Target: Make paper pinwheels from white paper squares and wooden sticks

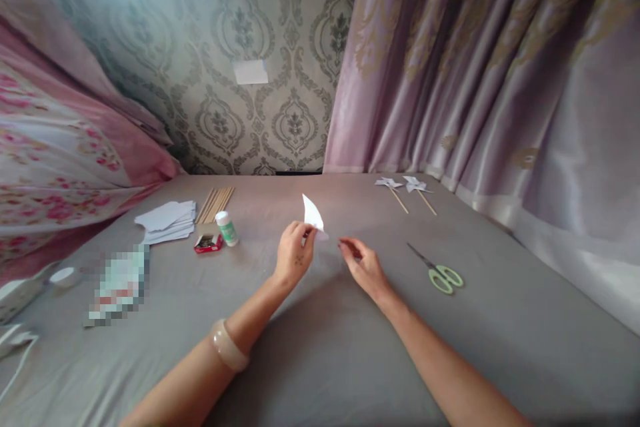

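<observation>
My left hand [296, 252] is closed, pinching a white piece of paper [313, 213] between thumb and fingers; the paper curves up to a point above the hand. Just to the right, my right hand [364, 263] hovers apart from the paper. Its thumb and forefinger are drawn together at the tips, and whatever may be between them is too small to make out. Green-handled scissors [443, 278] lie on the grey cloth right of my right hand. Two paper pinwheels on sticks, one pinwheel [389, 183] beside another pinwheel [415, 185], lie farther back.
Left of my hands stand a white-capped bottle with a green label [227, 230] and a small red box [208, 243]. Behind them lie several wooden sticks [215, 205] and a stack of white paper [170, 220]. A blurred packet [120, 283] and power strip [20, 297] are farther left.
</observation>
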### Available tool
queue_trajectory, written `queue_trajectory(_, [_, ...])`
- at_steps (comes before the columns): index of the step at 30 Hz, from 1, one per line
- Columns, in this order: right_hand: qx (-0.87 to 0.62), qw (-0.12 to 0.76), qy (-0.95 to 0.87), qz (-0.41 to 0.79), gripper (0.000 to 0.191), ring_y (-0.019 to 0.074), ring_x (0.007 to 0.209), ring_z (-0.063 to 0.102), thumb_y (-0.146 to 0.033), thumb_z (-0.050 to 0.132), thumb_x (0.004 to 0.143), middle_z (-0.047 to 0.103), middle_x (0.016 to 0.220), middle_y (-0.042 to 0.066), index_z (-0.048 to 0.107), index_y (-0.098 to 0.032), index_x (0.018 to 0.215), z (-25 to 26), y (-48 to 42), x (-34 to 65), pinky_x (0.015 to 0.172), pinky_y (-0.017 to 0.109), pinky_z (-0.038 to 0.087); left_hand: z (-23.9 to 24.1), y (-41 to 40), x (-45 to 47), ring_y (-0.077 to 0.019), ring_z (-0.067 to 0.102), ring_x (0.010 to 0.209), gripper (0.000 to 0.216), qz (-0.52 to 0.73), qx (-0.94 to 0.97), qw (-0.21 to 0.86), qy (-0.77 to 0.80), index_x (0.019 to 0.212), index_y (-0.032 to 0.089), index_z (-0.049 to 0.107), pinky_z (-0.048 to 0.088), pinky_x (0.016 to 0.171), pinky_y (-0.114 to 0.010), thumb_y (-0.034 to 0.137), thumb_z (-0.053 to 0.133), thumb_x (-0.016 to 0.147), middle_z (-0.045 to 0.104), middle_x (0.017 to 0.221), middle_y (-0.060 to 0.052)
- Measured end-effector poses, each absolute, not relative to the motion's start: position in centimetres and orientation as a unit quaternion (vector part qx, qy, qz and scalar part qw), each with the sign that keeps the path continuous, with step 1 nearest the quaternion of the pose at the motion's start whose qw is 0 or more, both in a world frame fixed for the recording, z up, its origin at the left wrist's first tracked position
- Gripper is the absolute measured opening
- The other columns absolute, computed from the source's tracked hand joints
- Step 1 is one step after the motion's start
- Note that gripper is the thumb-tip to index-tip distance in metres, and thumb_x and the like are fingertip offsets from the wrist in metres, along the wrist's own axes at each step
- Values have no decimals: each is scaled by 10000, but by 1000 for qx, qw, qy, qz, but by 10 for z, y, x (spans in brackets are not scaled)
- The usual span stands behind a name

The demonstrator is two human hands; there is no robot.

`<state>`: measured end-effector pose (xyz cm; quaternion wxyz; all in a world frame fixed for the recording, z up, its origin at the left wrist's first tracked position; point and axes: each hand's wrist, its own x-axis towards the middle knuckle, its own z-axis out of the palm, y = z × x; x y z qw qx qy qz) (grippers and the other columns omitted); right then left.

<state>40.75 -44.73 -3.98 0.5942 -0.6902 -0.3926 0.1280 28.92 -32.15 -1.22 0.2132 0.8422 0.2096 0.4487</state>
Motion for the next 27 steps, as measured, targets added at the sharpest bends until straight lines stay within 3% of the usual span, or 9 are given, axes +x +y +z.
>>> queue_trajectory(6, [-633,644,-391,178,434,218,963,646,-492,583,792,704,1045,111,649,-153,1055,-31,-445,403,838,328,493,-19,-346,299,-207,575,819,236,290,936,65,187,853,152,623,421,743,-324,214,407,928,647,875,-98])
queue_trajectory(12, [-709,604,-335,138,458,180,614,584,-544,540,763,644,609,37,663,-104,725,-41,-439,406,537,263,412,-22,-353,303,-213,581,842,201,252,952,54,164,858,158,635,416,754,-332,206,447,912,655,885,-97])
queue_trajectory(15, [-706,631,-287,144,456,159,566,549,-553,532,756,596,549,11,629,-122,643,-43,-439,412,514,255,384,-25,-350,302,-188,577,811,149,327,914,171,172,836,171,630,424,751,-312,274,530,874,650,867,-74])
queue_trajectory(18, [-633,711,-219,212,429,170,627,597,-554,584,721,667,671,33,655,-131,743,-40,-439,415,586,277,448,-25,-346,301,-148,542,679,236,386,818,347,249,741,168,609,418,661,-272,393,601,812,607,724,-33])
queue_trajectory(21, [-549,765,-169,290,448,192,679,639,-556,658,655,707,764,57,664,-150,845,-35,-439,414,627,310,488,-24,-346,302,-119,491,579,345,352,701,540,307,737,152,611,386,564,-248,491,670,716,573,648,-7])
queue_trajectory(24, [-524,776,-161,313,457,203,701,655,-549,697,621,719,781,67,670,-152,845,-31,-438,409,648,329,504,-24,-350,305,-100,476,548,377,309,612,677,268,787,134,631,370,520,-230,470,731,645,577,648,3])
queue_trajectory(27, [-529,773,-169,306,439,197,723,657,-490,746,593,727,811,63,684,-146,858,-32,-438,405,687,331,509,-26,-352,309,-73,433,516,330,318,571,721,231,771,123,657,335,486,-210,397,761,619,590,640,6])
